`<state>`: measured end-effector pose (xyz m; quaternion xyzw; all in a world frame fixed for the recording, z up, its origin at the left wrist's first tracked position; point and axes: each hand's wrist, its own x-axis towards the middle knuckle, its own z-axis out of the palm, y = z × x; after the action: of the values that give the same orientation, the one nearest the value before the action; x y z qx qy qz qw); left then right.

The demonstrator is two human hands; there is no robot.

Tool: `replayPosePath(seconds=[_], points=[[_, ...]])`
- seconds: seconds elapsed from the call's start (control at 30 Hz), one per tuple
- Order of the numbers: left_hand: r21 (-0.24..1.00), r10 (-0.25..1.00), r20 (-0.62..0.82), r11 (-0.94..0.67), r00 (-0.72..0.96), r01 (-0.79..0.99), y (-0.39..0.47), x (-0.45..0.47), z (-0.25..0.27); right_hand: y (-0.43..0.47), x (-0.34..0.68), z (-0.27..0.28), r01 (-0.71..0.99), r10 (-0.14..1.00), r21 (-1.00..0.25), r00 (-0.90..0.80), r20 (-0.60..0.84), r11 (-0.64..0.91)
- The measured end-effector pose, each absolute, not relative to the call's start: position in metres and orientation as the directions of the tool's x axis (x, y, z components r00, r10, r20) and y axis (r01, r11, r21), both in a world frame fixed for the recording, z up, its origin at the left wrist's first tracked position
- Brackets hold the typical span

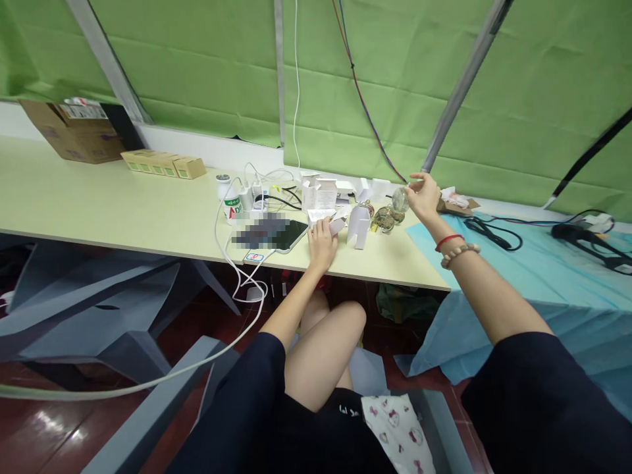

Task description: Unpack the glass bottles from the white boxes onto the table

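Observation:
My left hand (323, 245) is at the table's front edge, its fingers closed on a small white box (338, 226) with its flap sticking out. My right hand (424, 196) is raised above the back right of the table. Between its thumb and fingers it pinches a round, shiny disc-like object (399, 200), partly see-through; its exact kind is unclear. Below it lie several round gold-coloured pieces (384, 219), apparently in clear wrapping. An open white box (358, 227) stands upright between my hands. More white boxes (318, 192) are grouped behind my left hand.
Left of my hands lie a dark-screened tablet (292, 236), a white bottle (231, 205) and white chargers (251, 195). A white cable (232, 339) hangs off the edge. Cartons (89, 141) stand far left. Black cables (494, 236) lie on the blue cloth (533, 270) at right.

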<state>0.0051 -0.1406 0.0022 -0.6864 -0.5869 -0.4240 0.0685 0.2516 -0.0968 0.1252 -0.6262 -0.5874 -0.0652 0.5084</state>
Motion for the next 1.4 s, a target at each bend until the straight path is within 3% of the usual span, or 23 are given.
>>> replayPosePath(seconds=[0.17, 0.37, 0.57, 0.73, 0.93, 1.03, 1.17, 1.4], points=[[0.402, 0.756, 0.654, -0.311, -0.032, 0.861, -0.14, 0.006, 0.003, -0.105, 0.278, 0.09, 0.82, 0.754, -0.572, 0.384, 0.533, -0.014], [0.426, 0.771, 0.637, -0.32, -0.029, 0.846, -0.144, 0.006, 0.007, -0.106, 0.288, 0.052, 0.778, 0.786, -0.614, 0.461, 0.413, -0.133], [0.413, 0.759, 0.65, -0.312, -0.037, 0.855, -0.142, 0.006, 0.006, -0.112, 0.282, 0.037, 0.717, 0.758, -0.689, 0.507, 0.411, -0.106], [0.403, 0.754, 0.657, -0.32, -0.027, 0.858, -0.142, 0.005, 0.005, -0.119, 0.285, 0.028, 0.629, 0.647, -0.778, 0.601, 0.47, -0.019], [0.381, 0.74, 0.673, -0.332, -0.013, 0.863, -0.14, 0.004, 0.003, -0.13, 0.287, 0.026, 0.581, 0.636, -0.808, 0.661, 0.399, -0.097], [0.379, 0.744, 0.669, -0.331, -0.009, 0.864, -0.14, 0.004, 0.003, -0.139, 0.28, 0.024, 0.65, 0.668, -0.756, 0.595, 0.447, -0.073], [0.381, 0.749, 0.663, -0.328, -0.009, 0.864, -0.142, 0.004, 0.004, -0.145, 0.269, 0.012, 0.803, 0.809, -0.596, 0.35, 0.471, -0.001], [0.388, 0.751, 0.66, -0.317, -0.021, 0.865, -0.142, 0.004, 0.004, -0.13, 0.266, -0.017, 0.889, 0.845, -0.457, 0.259, 0.468, -0.019]])
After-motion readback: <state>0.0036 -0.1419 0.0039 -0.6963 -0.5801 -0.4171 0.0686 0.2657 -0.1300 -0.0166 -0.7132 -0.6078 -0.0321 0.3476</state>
